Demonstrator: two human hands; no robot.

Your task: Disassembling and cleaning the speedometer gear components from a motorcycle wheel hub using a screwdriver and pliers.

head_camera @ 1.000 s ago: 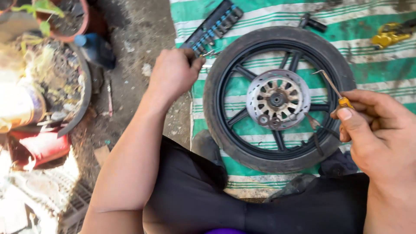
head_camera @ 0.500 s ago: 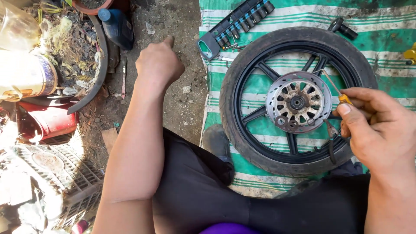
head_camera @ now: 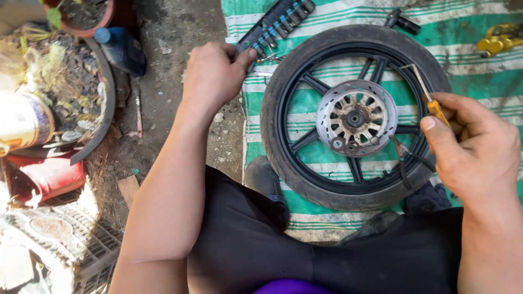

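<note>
Gripping slim screwdriver (head_camera: 427,98) in right hand (head_camera: 474,147), left hand (head_camera: 215,73) touching socket rail (head_camera: 275,24), ribbed wheel (head_camera: 354,117).

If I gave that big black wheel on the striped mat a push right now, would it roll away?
Probably not. The wheel lies flat on the striped mat, so a push would likely slide it, not roll it. With its thick rubber tyre and metal disc it looks heavy and stiff. The tyre would probably grip the cloth and drag it along.
</note>
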